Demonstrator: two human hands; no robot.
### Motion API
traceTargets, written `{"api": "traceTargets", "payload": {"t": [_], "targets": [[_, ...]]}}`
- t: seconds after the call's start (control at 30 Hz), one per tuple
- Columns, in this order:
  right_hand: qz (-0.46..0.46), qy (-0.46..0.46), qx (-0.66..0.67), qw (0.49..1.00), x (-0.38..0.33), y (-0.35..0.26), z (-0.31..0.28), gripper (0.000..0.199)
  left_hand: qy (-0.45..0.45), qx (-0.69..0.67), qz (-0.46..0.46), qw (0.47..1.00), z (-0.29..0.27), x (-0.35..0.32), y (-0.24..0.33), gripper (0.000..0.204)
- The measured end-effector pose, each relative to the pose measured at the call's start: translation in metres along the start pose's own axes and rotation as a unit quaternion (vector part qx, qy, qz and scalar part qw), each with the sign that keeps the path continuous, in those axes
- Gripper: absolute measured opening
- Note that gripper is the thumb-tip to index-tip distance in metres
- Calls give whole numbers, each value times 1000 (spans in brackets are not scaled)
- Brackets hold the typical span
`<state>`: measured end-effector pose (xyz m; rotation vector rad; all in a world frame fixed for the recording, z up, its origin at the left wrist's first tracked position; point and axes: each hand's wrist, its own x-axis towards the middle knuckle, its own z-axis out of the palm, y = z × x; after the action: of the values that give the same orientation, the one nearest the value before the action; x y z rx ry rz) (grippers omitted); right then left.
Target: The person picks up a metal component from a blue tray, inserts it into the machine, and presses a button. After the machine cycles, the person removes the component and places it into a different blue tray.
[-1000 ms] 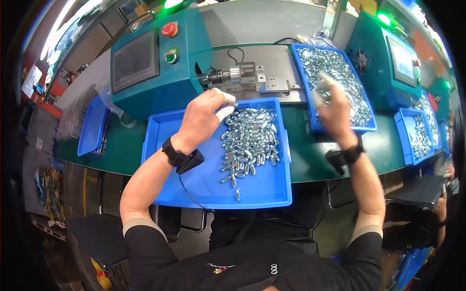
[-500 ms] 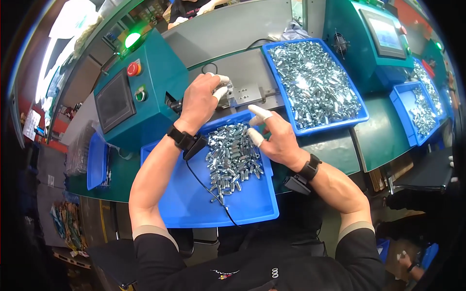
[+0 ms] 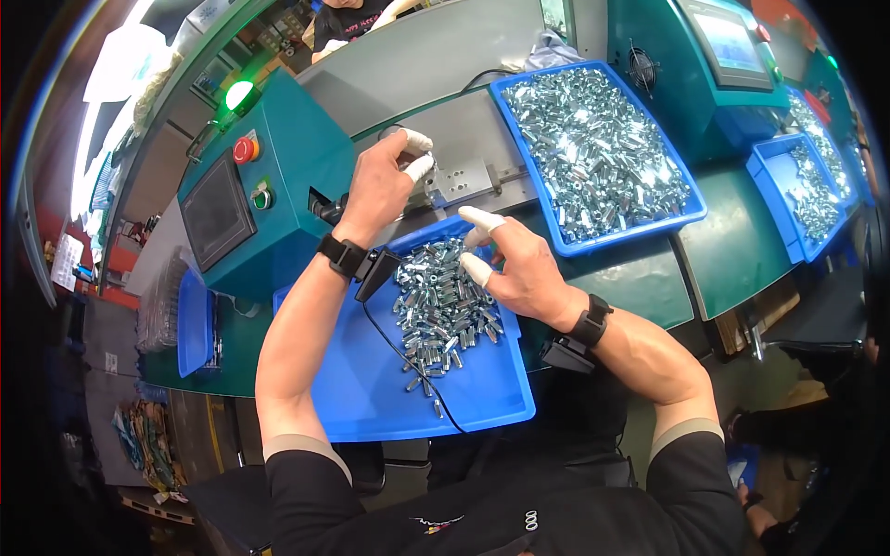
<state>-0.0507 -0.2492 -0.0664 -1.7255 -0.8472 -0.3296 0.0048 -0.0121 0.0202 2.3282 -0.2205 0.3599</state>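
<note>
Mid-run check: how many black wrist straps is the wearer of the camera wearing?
2. One black strap circles the wrist of the left hand; a second strap circles that of the right hand. None seems hidden.

From right hand [image 3: 527, 269]: full blue tray [image 3: 640, 233] blocked 1 o'clock, left hand [image 3: 378, 185] 10 o'clock; bare bench [image 3: 640, 283] lay open, 3 o'clock.

Bright illumination; green lamp [image 3: 238, 95] glowing, far left; specular glare on metal pieces [image 3: 593, 153], far right; straight edges bowed, corners dark from fisheye distortion.
</note>
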Motion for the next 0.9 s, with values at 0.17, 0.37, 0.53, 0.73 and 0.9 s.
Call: {"api": "traceTargets", "payload": {"t": [0.17, 0.37, 0.53, 0.73, 0.9], "targets": [[4, -9, -8, 1000, -1, 1, 0, 64, 8, 18, 22, 1000, 6, 0, -8, 21], [4, -7, 0, 1000, -1, 0, 0, 63, 7, 30, 17, 999, 3, -3, -9, 20], [3, -9, -6, 1000, -1, 0, 0, 63, 6, -1, -9, 1000, 5, -2, -7, 21], [8, -12, -9, 1000, 0, -1, -2, 62, 11, 40, 14, 999, 4, -4, -11, 21], [0, -7, -4, 1000, -1, 2, -1, 60, -15, 131, 33, 991, -6, -6, -10, 18]]}}
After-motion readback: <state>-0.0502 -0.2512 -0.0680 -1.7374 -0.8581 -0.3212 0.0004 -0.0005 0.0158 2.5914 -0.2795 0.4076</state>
